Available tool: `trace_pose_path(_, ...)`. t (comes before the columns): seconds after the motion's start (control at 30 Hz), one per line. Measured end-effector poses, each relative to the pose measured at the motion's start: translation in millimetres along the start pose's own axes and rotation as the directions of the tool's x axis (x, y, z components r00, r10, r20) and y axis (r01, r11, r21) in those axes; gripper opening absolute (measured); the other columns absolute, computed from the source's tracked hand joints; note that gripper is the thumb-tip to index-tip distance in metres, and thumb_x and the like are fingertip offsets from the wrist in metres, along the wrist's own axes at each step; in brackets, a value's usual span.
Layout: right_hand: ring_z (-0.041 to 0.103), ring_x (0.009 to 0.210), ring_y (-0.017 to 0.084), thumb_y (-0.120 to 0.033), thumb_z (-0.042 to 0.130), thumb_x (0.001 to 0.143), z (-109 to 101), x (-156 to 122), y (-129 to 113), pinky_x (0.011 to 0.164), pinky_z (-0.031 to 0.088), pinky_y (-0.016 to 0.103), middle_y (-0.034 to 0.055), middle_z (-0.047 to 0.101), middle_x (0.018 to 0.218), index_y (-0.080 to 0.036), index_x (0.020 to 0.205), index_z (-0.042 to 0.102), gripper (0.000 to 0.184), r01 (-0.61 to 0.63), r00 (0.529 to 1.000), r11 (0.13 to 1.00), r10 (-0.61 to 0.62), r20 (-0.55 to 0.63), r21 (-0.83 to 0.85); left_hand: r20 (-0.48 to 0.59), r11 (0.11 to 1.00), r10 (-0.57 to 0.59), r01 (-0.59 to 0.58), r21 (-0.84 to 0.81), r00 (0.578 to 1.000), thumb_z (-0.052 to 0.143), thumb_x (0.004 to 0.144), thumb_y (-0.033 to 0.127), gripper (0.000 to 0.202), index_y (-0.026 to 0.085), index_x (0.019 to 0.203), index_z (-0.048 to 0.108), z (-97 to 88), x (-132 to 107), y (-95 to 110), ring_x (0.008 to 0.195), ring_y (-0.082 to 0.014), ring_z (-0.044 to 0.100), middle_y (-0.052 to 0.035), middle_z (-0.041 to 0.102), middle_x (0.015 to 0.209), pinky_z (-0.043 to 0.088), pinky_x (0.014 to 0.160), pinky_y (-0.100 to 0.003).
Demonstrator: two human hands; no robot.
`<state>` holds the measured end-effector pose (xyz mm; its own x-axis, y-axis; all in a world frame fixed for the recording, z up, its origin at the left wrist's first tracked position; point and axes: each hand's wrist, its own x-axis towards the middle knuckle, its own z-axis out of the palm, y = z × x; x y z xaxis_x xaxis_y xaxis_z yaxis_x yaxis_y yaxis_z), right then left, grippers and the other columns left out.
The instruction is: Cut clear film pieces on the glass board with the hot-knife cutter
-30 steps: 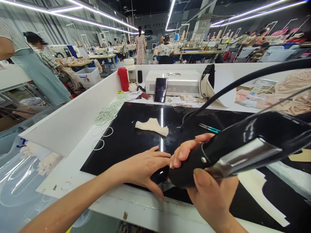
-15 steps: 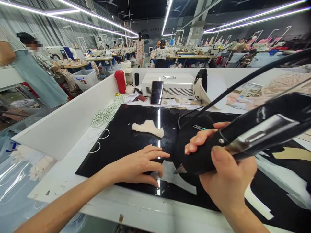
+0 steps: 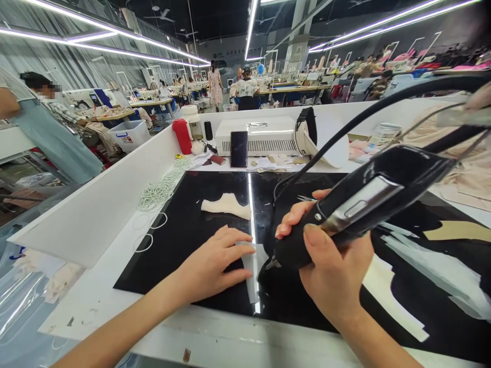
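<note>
My right hand [image 3: 337, 266] is wrapped round a black corded hand tool [image 3: 360, 194] with a silver lever on its side. Its small metal tip [image 3: 273, 263] points down at the edge of a translucent whitish sheet piece [image 3: 251, 291] on the glossy black mat [image 3: 184, 225]. On the other side of that piece, my left hand [image 3: 217, 263] lies palm down with fingers apart, fingertips on or just over the sheet. Beyond it a cream curved fabric piece [image 3: 226, 205] lies flat. Whether the tip touches the sheet I cannot tell.
Pale green elastic cords [image 3: 163, 189] lie along the left wall. A phone [image 3: 239, 149] leans against a white vented box [image 3: 264, 135]. Cream pieces [image 3: 395, 296] and clear film [image 3: 441, 271] lie at right. The tool's black cable [image 3: 345, 138] arches overhead. Co-workers sit and stand beyond.
The tool in my right hand has shifted left. The translucent piece has turned and moved left, its long part now pointing towards me. My left hand stays beside it.
</note>
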<state>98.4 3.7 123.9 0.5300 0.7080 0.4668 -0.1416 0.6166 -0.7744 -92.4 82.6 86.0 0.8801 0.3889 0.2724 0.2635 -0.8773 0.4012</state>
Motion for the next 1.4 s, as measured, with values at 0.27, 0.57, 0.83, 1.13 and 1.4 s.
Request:
trace_pose_path(0.27, 0.067, 0.066, 0.016, -0.034, 0.085, 0.086, 0, 1, 12, 0.061, 0.059, 0.032, -0.0038, 0.070, 0.086, -0.028, 0.112, 0.057, 0.039, -0.008, 1.000, 1.000, 0.008, 0.012, 0.002, 0.129, 0.985, -0.062, 0.081, -0.151, 0.990, 0.093, 0.077, 0.050, 0.081, 0.023, 0.147, 0.062, 10.0, 1, 7, 0.132, -0.0334, 0.056, -0.0137, 0.060, 0.147, 0.045, 0.119, -0.052)
trace_pose_path(0.57, 0.066, 0.065, 0.016, -0.030, 0.082, 0.089, 0, -2, 6, 0.058, 0.059, 0.031, -0.0039, 0.069, 0.085, -0.028, 0.115, 0.058, 0.036, -0.026, 1.000, 1.000, 0.026, 0.011, -0.007, 0.165, 0.979, -0.065, 0.094, -0.178, 0.984, 0.088, 0.083, 0.049, 0.072, 0.022, 0.144, 0.062, 6.0, 4, 12, 0.135, -0.0329, 0.055, -0.0141, 0.058, 0.149, 0.037, 0.124, -0.055)
trace_pose_path(0.83, 0.067, 0.067, 0.016, -0.030, 0.081, 0.089, -2, -10, 7, 0.064, 0.059, 0.033, -0.0031, 0.068, 0.088, -0.029, 0.119, 0.059, 0.037, -0.050, 0.997, 0.999, 0.050, 0.063, 0.003, 0.157, 0.980, -0.042, 0.071, -0.186, 0.987, 0.088, 0.083, 0.044, 0.072, 0.023, 0.147, 0.060, 8.1, 4, 11, 0.135, -0.0331, 0.056, -0.0142, 0.058, 0.150, 0.034, 0.125, -0.055)
trace_pose_path(1.13, 0.065, 0.071, 0.016, -0.038, 0.083, 0.089, -3, -19, -3, 0.069, 0.058, 0.033, -0.0035, 0.067, 0.087, -0.030, 0.119, 0.060, 0.039, -0.089, 0.992, 0.995, 0.085, 0.096, 0.041, 0.158, 0.978, -0.043, 0.073, -0.193, 0.986, 0.088, 0.084, 0.043, 0.071, 0.025, 0.146, 0.060, 6.6, 6, 11, 0.133, -0.0332, 0.058, -0.0132, 0.059, 0.150, 0.031, 0.127, -0.056)
trace_pose_path(1.4, 0.064, 0.073, 0.016, -0.037, 0.081, 0.092, -1, -26, -5, 0.083, 0.057, 0.040, -0.0044, 0.066, 0.086, -0.031, 0.117, 0.061, 0.033, -0.093, 0.987, 0.995, 0.088, 0.136, 0.030, 0.154, 0.982, -0.019, 0.047, -0.185, 0.988, 0.088, 0.084, 0.042, 0.074, 0.026, 0.150, 0.058, 7.4, 6, 9, 0.136, -0.0336, 0.056, -0.0135, 0.059, 0.150, 0.034, 0.125, -0.055)
